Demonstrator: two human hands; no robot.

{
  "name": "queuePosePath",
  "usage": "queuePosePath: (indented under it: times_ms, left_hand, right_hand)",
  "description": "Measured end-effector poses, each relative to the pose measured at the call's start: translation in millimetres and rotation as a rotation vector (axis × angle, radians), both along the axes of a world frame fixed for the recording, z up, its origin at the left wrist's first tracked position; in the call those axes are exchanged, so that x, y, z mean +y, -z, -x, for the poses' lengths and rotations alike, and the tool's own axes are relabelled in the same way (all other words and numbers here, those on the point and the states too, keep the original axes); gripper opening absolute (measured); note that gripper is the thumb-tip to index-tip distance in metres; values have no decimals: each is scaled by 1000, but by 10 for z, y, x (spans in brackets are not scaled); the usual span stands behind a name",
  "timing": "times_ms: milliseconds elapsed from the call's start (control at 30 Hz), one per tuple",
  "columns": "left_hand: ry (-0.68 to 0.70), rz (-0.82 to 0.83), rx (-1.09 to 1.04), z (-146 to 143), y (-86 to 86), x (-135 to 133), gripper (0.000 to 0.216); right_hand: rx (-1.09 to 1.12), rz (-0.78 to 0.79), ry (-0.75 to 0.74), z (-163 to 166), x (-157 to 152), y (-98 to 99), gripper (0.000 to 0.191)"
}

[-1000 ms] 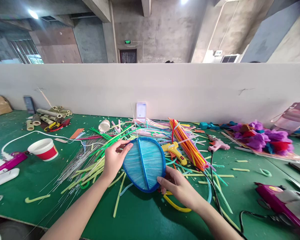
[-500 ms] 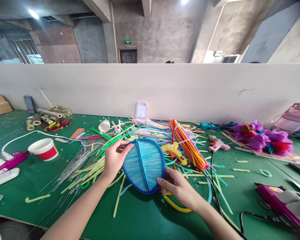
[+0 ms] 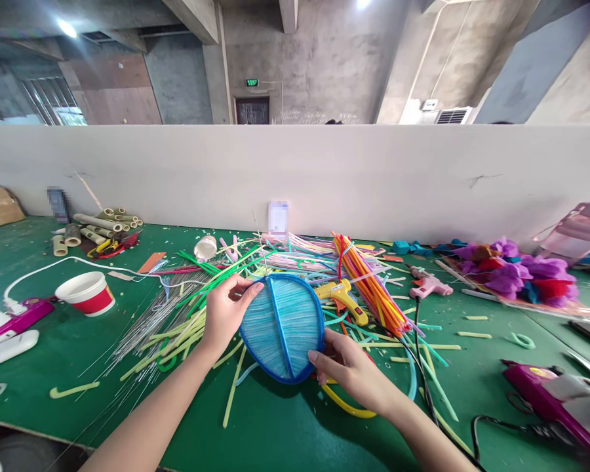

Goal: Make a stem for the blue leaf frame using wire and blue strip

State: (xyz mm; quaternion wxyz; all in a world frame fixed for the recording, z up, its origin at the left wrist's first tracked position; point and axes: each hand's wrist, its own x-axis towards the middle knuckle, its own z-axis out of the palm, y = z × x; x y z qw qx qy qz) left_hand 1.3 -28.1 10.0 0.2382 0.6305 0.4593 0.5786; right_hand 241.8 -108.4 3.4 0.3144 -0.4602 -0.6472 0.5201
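Between my hands is a blue leaf shape (image 3: 302, 321) made of pipe cleaners, with a darker blue rim and a midrib down its middle. A thin wire sticks up from its top end. My left hand (image 3: 231, 308) pinches the upper left edge between thumb and fingers. At the lower right edge, my right hand (image 3: 347, 367) grips the rim, its thumb on the front and its other fingers partly hidden behind. Just behind the leaf lie a yellow glue gun (image 3: 344, 298) and a bundle of orange and purple pipe cleaners (image 3: 373, 288).
Loose wires (image 3: 147, 328) and green pipe cleaners spread to the left, near a paper cup (image 3: 85, 293). A pink glue gun (image 3: 429, 283), purple petals (image 3: 506, 269) and a magenta power strip (image 3: 545, 400) are on the right. Black cables cross the green table (image 3: 275, 439).
The leaf shape has shifted very slightly, with a small tilt. Both hands keep their hold on it in nearly the same place.
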Motion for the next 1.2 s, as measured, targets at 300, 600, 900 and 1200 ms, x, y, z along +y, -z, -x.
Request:
queuePosePath:
  times_ms: [300, 600, 900, 1200]
  left_hand:
    - [-27, -14, 72, 21, 11, 9, 27]
    - [-58, -58, 173, 39, 18, 5, 31]
    - [-86, -87, 251, 52, 8, 17, 35]
    - [-84, -79, 250, 43, 20, 22, 37]
  right_hand:
    - [0, 13, -8, 10, 4, -18, 23]
    - [5, 30, -12, 9, -6, -12, 23]
    - [-7, 34, -13, 3, 3, -17, 23]
    - [-7, 29, -12, 0, -14, -14, 25]
